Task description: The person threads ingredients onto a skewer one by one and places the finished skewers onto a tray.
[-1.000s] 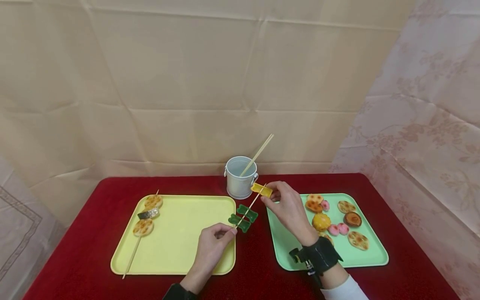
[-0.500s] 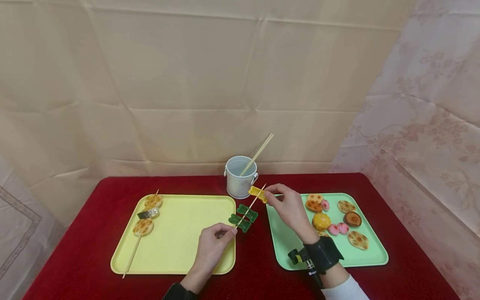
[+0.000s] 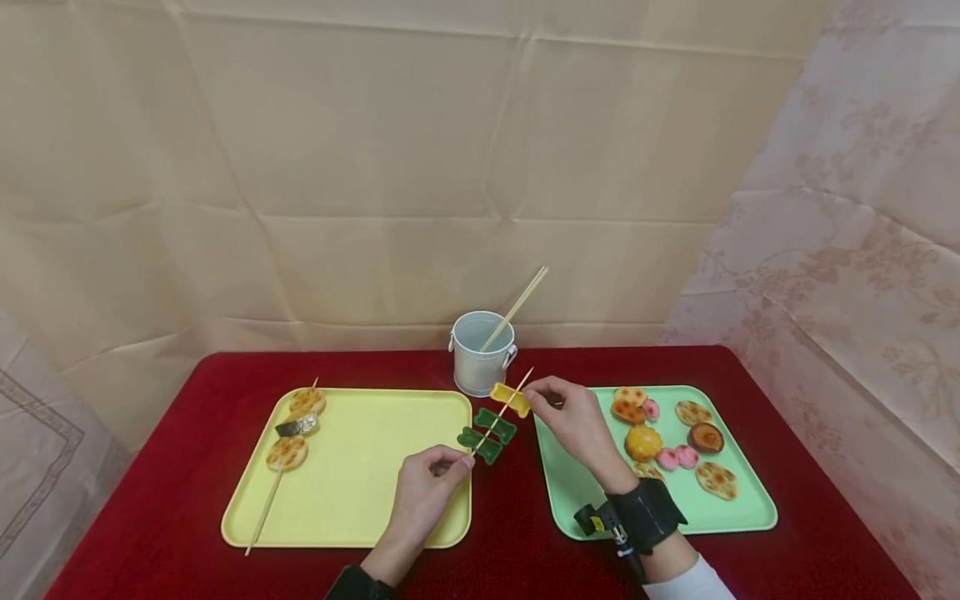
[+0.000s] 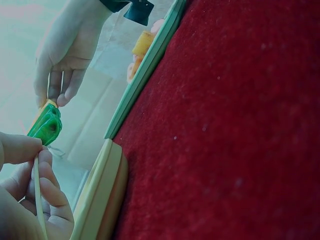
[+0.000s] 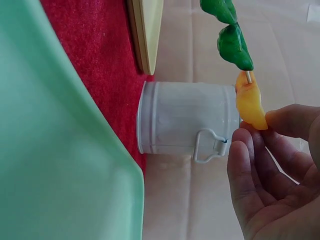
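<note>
My left hand (image 3: 429,492) pinches a thin wooden skewer (image 3: 491,427) near its lower part, holding it slanted up to the right. Two green pepper-like pieces (image 3: 480,445) are threaded on it just above those fingers. Higher up, a yellow pepper-like piece (image 3: 510,400) sits around the skewer, whose pointed tip sticks out beyond it. The thumb and fingers of my right hand (image 3: 576,423) pinch the right end of this yellow piece. In the right wrist view the yellow piece (image 5: 251,102) stands close to the green ones (image 5: 234,46).
A white bucket (image 3: 480,371) with wooden skewers stands behind. The yellow tray (image 3: 360,533) at left bears a finished-looking skewer (image 3: 287,455) with round slices and a dark-banded piece. On the green tray (image 3: 750,517) at right lie several toy food pieces (image 3: 642,444).
My right hand has slid the yellow piece down the skewer toward the green pieces, so more of the tip shows. The left hand has stayed in place.
</note>
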Available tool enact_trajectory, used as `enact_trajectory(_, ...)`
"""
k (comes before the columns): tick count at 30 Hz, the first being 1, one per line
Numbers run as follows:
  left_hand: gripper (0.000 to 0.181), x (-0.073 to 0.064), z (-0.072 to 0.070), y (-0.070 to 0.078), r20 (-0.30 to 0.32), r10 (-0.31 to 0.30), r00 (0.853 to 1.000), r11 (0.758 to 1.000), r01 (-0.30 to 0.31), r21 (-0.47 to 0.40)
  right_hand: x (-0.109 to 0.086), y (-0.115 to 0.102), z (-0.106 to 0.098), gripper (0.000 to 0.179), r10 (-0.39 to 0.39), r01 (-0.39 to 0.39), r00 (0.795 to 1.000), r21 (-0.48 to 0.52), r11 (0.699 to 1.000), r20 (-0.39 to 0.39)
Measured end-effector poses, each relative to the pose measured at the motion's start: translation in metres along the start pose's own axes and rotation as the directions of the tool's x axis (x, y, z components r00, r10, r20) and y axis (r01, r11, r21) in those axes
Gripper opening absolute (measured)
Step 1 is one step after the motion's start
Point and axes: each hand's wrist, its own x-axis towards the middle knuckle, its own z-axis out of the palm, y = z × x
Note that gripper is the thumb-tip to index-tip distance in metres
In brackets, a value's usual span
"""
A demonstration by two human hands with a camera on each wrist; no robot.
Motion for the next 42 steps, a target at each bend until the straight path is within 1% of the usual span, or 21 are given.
enact_trajectory(11, 0.012, 0.000, -0.001, 0.000, 0.000, -0.004, 1.000, 1.000, 0.004, -0.001, -0.004, -0.005, 0.003, 0.010, 0.008, -0.008, 1.000, -0.023, 1.000, 0.015)
enact_trajectory(17, 0.013, -0.001, -0.001, 0.000, 0.000, -0.003, 1.000, 1.000, 0.003, 0.001, -0.005, -0.005, 0.005, 0.007, -0.008, 0.008, 1.000, -0.019, 1.000, 0.008)
enact_trajectory(22, 0.013, -0.001, -0.001, 0.000, -0.001, -0.007, 1.000, 1.000, 0.007, 0.009, -0.005, -0.005, 0.006, 0.008, -0.015, 0.016, 1.000, -0.020, 1.000, 0.016)
enact_trajectory(24, 0.013, -0.001, -0.001, 0.000, -0.004, -0.008, 1.000, 1.000, 0.008, 0.010, -0.004, -0.005, 0.005, 0.009, -0.008, 0.008, 1.000, -0.024, 1.000, 0.014)
enact_trajectory(28, 0.012, 0.001, -0.001, -0.001, -0.022, 0.002, 1.000, 1.000, -0.002, 0.016, -0.003, -0.003, 0.000, 0.011, 0.006, -0.006, 1.000, -0.027, 1.000, -0.016)
enact_trajectory(31, 0.010, 0.002, -0.004, -0.001, -0.049, 0.017, 0.999, 0.998, -0.014, 0.057, -0.002, -0.001, -0.004, 0.013, 0.013, -0.014, 1.000, -0.020, 1.000, -0.027)
enact_trajectory(33, 0.009, 0.002, -0.007, -0.001, -0.062, 0.027, 0.998, 0.994, -0.021, 0.104, -0.001, -0.001, -0.006, 0.014, 0.020, -0.020, 0.999, -0.008, 1.000, -0.028)
enact_trajectory(35, 0.008, 0.002, -0.010, -0.001, -0.070, 0.051, 0.996, 0.988, -0.040, 0.150, -0.001, 0.000, -0.008, 0.014, 0.027, -0.027, 0.999, 0.006, 1.000, -0.029)
enact_trajectory(39, 0.006, 0.001, -0.023, -0.001, -0.053, 0.104, 0.993, 0.965, -0.087, 0.247, 0.000, 0.000, -0.009, 0.014, 0.030, -0.030, 0.999, 0.023, 0.999, -0.036)
enact_trajectory(42, 0.005, 0.002, -0.034, 0.001, -0.032, 0.141, 0.990, 0.941, -0.124, 0.313, 0.000, 0.002, -0.010, 0.016, 0.028, -0.027, 0.999, 0.018, 0.999, -0.036)
